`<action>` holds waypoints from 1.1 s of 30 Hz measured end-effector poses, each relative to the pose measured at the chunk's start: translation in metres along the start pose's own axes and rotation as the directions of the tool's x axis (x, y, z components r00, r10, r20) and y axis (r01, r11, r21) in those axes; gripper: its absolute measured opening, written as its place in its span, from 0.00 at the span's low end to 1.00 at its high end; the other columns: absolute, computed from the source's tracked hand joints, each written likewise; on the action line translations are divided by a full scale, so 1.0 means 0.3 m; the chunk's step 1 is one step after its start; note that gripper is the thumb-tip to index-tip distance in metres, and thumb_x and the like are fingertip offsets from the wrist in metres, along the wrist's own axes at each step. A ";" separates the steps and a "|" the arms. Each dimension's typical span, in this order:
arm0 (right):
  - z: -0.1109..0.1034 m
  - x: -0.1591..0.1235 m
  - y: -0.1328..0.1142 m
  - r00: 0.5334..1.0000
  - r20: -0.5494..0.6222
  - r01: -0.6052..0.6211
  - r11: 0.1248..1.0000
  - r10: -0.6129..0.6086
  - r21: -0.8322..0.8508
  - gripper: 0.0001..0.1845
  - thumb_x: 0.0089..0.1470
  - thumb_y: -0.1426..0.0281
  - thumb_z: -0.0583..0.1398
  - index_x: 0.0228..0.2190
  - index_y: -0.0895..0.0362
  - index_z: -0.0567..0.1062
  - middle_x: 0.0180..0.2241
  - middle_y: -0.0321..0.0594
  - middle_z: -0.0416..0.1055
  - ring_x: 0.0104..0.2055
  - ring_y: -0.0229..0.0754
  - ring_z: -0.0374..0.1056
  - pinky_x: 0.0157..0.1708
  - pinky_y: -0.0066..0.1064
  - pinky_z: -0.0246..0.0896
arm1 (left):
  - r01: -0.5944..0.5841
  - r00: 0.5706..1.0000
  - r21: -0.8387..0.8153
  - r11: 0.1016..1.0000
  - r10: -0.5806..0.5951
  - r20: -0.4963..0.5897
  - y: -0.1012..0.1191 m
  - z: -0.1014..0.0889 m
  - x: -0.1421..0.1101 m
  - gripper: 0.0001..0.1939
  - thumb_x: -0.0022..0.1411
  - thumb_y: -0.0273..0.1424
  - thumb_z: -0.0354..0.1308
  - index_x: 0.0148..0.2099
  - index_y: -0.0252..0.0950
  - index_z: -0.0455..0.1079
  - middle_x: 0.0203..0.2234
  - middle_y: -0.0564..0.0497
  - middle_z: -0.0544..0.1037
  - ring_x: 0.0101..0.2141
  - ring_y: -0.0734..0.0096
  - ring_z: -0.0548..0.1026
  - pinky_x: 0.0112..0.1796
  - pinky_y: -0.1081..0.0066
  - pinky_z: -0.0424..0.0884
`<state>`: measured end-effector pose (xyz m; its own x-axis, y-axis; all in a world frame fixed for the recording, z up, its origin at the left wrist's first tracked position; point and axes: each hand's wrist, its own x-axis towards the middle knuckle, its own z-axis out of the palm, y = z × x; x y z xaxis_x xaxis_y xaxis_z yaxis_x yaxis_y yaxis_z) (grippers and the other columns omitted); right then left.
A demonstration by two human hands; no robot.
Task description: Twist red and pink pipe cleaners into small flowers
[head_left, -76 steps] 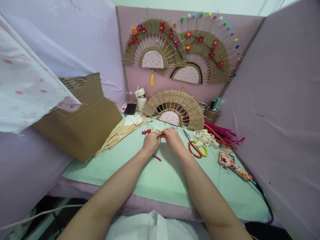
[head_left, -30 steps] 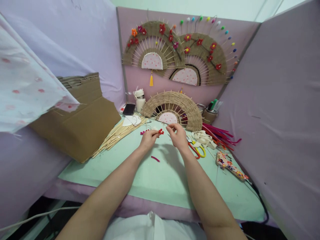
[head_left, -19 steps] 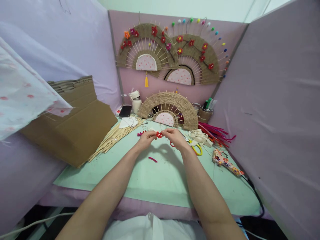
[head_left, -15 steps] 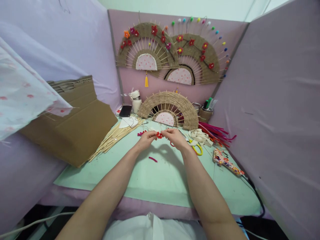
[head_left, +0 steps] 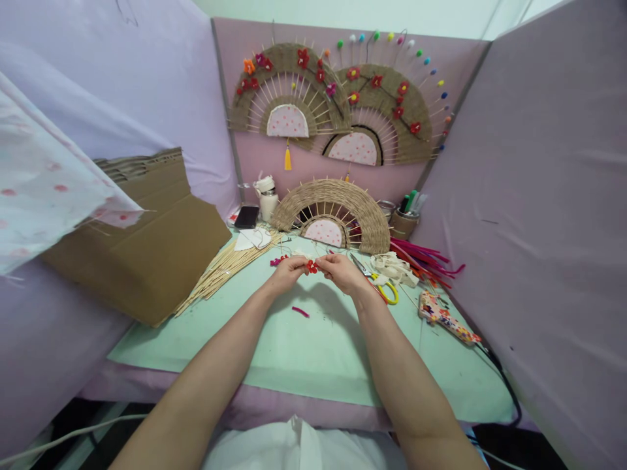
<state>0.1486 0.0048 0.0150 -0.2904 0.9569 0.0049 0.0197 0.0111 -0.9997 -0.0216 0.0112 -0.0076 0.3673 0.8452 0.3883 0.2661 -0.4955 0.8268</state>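
Observation:
A small red flower (head_left: 312, 266), which looks made of pipe cleaner, is pinched between my two hands above the table. My left hand (head_left: 289, 273) grips its left side with thumb and fingertips. From the right, my right hand (head_left: 341, 271) holds the flower's other edge, fingers closed. Just beyond my left hand lies a purple flower piece (head_left: 278, 260). A short magenta pipe cleaner (head_left: 300, 312) rests on the green tabletop (head_left: 313, 359) below my hands. Scissors with yellow handles (head_left: 390, 294) lie to the right of my right wrist, partly hidden by it.
A woven fan (head_left: 333, 189) stands behind my hands. Thin sticks (head_left: 210, 271) and a cardboard sheet (head_left: 142, 254) are at left. To the right lie cream strips (head_left: 392, 267), magenta pipe cleaners (head_left: 426, 254) and a floral-patterned glue gun (head_left: 445, 318) with a black cord.
My right hand has shifted slightly, so more of the scissors' blades shows beside it. Both hands still pinch the red flower in nearly the same place.

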 end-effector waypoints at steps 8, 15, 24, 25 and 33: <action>-0.002 -0.003 -0.016 0.997 -0.078 0.029 1.000 -0.028 0.009 0.19 0.41 0.54 0.61 0.21 0.58 0.72 0.21 0.36 0.65 0.20 0.31 0.48 0.20 0.27 0.39 | 0.041 0.978 -0.039 0.998 -0.048 -0.203 0.014 0.002 0.001 0.11 0.55 0.35 0.54 0.26 0.35 0.70 0.27 0.50 0.73 0.32 0.69 0.70 0.37 0.70 0.65; 0.007 0.000 -0.005 0.999 -0.044 0.032 0.999 -0.031 0.028 0.15 0.38 0.58 0.64 0.23 0.58 0.74 0.22 0.34 0.66 0.20 0.30 0.48 0.20 0.27 0.41 | -0.057 0.959 0.008 0.998 0.057 -0.277 -0.008 0.012 0.007 0.11 0.56 0.34 0.54 0.26 0.36 0.71 0.26 0.50 0.74 0.32 0.70 0.71 0.37 0.70 0.66; 0.027 -0.003 -0.012 1.000 0.002 0.003 0.982 -0.003 0.191 0.15 0.36 0.60 0.65 0.21 0.59 0.71 0.21 0.32 0.63 0.22 0.30 0.50 0.22 0.26 0.42 | -0.086 0.955 0.055 0.995 0.098 -0.279 0.017 0.013 -0.001 0.11 0.58 0.33 0.52 0.27 0.36 0.71 0.27 0.49 0.74 0.33 0.69 0.70 0.39 0.68 0.66; 0.029 -0.004 -0.014 1.000 0.011 -0.002 0.978 0.000 0.210 0.15 0.35 0.60 0.65 0.21 0.59 0.71 0.21 0.32 0.63 0.22 0.30 0.51 0.22 0.26 0.42 | -0.099 0.953 0.050 0.994 0.109 -0.283 0.016 0.013 -0.001 0.10 0.58 0.33 0.53 0.27 0.36 0.71 0.27 0.49 0.74 0.33 0.69 0.70 0.38 0.68 0.66; 0.031 -0.009 -0.021 0.999 0.029 -0.030 0.954 0.022 0.297 0.15 0.33 0.61 0.67 0.21 0.58 0.71 0.20 0.31 0.61 0.23 0.30 0.51 0.22 0.26 0.42 | -0.136 0.937 0.063 0.989 0.149 -0.316 0.006 0.016 -0.002 0.10 0.58 0.32 0.53 0.29 0.37 0.73 0.28 0.50 0.75 0.33 0.70 0.71 0.38 0.69 0.67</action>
<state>0.1404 -0.0004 0.0212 -0.3177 0.9480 -0.0178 -0.2570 -0.1042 -0.9608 -0.0171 0.0088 -0.0083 0.1017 0.7816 0.6154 0.2690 -0.6172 0.7394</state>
